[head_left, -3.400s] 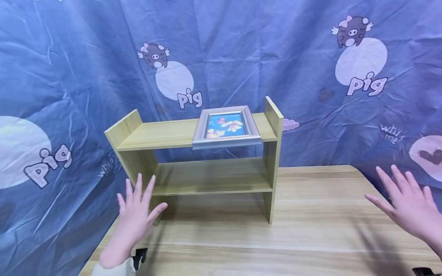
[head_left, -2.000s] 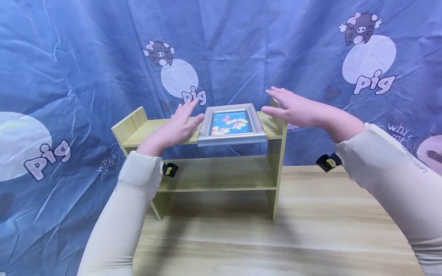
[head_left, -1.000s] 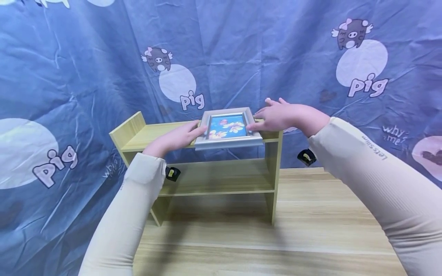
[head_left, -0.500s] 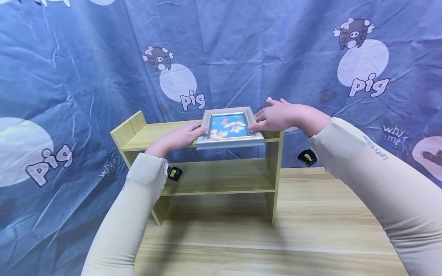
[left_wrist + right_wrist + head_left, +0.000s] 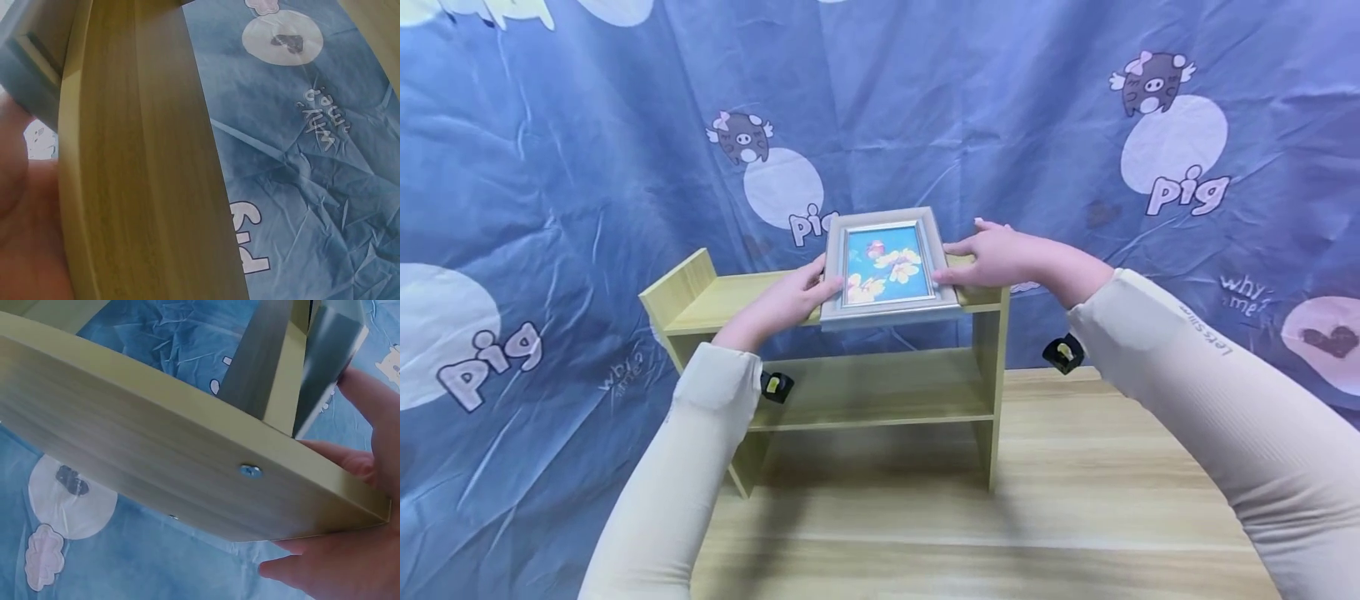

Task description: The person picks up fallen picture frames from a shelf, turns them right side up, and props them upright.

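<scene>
A silver-grey picture frame (image 5: pixel 889 265) with a flower picture on blue sits over the top board of a small wooden shelf (image 5: pixel 865 387). Its far edge looks raised, tilting the picture toward me. My left hand (image 5: pixel 778 302) grips the frame's left side, thumb on the front face. On the right side my right hand (image 5: pixel 1000 257) grips the border, its thumb on top. In the right wrist view, the right hand (image 5: pixel 356 550) reaches around the shelf's side panel, near the frame's edge (image 5: pixel 331 362). The left wrist view catches the left hand (image 5: pixel 31 231) by the frame's corner (image 5: pixel 31 69).
The shelf stands on a light wooden table (image 5: pixel 1075 467), with raised side panels (image 5: pixel 679 292) bounding its top board. Behind hangs a blue curtain (image 5: pixel 1037 125) with pig prints. Screw heads (image 5: pixel 251 470) show on the side panel in the right wrist view.
Both hands came in from the sides and took hold of the picture frame. Since half a second ago, its far edge has risen, so the picture faces me more.
</scene>
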Tool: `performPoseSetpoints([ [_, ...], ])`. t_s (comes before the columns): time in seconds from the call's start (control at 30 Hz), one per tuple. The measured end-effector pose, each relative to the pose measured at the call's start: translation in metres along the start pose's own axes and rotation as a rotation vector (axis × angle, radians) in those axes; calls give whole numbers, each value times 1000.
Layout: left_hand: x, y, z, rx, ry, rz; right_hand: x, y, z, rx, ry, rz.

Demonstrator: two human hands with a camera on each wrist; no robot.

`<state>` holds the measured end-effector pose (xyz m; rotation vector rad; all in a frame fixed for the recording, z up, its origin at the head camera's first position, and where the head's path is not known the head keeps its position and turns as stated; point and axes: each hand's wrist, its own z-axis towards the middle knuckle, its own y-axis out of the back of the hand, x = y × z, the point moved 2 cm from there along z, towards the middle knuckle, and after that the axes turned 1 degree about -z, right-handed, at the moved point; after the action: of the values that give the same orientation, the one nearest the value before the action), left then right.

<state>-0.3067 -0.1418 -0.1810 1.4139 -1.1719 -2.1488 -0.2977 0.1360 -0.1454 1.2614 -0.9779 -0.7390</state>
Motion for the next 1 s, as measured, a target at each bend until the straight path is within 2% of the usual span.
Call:
performPoseSetpoints([
  [0.2,-7,2,7,-63,-94,-66,-6,5,-1,-52,-14,48],
  [0.43,-1,2,5,-143,-103,-105,-4,2,0,-130,38,117],
  [0.53,-3,1,5,-180,-133,-143,-4,3,0,-184,48,151],
  [0.63,-4,1,6,-226,-151,-165,-7,3,2,-229,58,246],
  [0.8,-4,-2,9,-268,-170,-199,-12,3,5,-279,60,427],
  [1.0,-5,-6,9,-335,-184,-232,-17,4,10,-384,22,610],
])
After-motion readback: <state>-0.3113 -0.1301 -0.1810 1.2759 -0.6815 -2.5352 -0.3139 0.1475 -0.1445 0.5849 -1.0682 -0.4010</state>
